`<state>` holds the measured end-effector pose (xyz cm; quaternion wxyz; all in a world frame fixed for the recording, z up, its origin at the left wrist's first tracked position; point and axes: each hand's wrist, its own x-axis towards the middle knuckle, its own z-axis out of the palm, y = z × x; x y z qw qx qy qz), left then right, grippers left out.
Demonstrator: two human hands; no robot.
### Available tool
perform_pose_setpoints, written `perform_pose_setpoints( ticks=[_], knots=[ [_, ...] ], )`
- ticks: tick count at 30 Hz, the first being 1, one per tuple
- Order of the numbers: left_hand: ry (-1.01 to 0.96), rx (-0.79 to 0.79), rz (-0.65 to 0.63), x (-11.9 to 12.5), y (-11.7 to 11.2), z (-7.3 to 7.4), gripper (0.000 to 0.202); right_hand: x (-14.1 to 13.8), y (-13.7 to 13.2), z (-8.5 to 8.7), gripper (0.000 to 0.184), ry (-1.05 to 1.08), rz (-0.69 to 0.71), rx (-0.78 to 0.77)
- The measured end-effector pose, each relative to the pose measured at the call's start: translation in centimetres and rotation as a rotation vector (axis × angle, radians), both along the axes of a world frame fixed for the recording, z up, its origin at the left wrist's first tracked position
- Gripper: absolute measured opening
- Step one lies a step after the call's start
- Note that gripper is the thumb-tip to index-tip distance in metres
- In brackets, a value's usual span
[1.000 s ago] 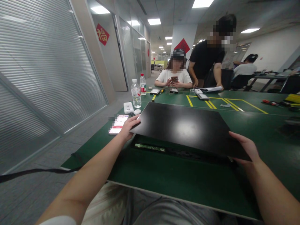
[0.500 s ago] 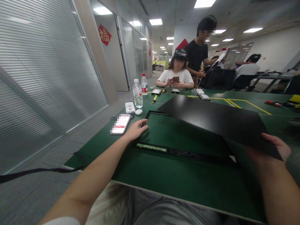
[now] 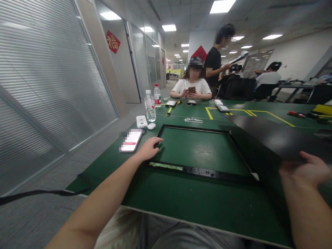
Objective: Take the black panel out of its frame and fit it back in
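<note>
A thin black rectangular frame [image 3: 211, 173] lies flat on the green table, with a pale green strip [image 3: 166, 166] along the left part of its near bar. My left hand [image 3: 148, 149] is closed on the frame's left side. At the right, my right hand [image 3: 306, 173] grips a large, thin black panel [image 3: 275, 133] by its near edge, thumb on top. That panel is tilted and held above the table, beyond the frame's right side. Its far right part is blurred.
Left of the frame lie a phone [image 3: 131, 140], a white power bank [image 3: 141, 121] and a small white case [image 3: 151, 126]. Two bottles [image 3: 150, 107] stand behind them. Small silvery pieces [image 3: 193, 120] lie past the frame. A person [image 3: 192, 84] sits opposite; another stands behind.
My right hand has carried the black panel rightward, away from over the frame, uncovering the frame's far and right bars. My left hand stays on the frame's left side.
</note>
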<state>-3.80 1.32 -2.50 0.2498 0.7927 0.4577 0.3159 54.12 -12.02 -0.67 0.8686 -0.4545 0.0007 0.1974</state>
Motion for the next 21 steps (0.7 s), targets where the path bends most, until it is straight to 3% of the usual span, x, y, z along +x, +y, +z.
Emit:
perform_pose_setpoints(
  ticks=[5,12,18,21],
  knots=[
    [0.005,0.022,-0.030,0.0,0.1,0.0,0.054,0.1,0.4,-0.6,0.013,-0.041,-0.109,0.040],
    [0.034,0.032,-0.011,-0.3,0.4,-0.2,0.059,-0.9,0.3,-0.6,0.010,0.080,-0.062,0.052],
    [0.027,0.020,-0.019,-0.4,0.5,-0.5,0.062,1.3,0.8,-1.8,0.024,0.151,-0.101,-0.143],
    [0.018,0.025,-0.025,-0.3,0.4,-0.4,0.059,2.7,0.8,-2.8,0.031,0.109,-0.040,-0.249]
  ],
)
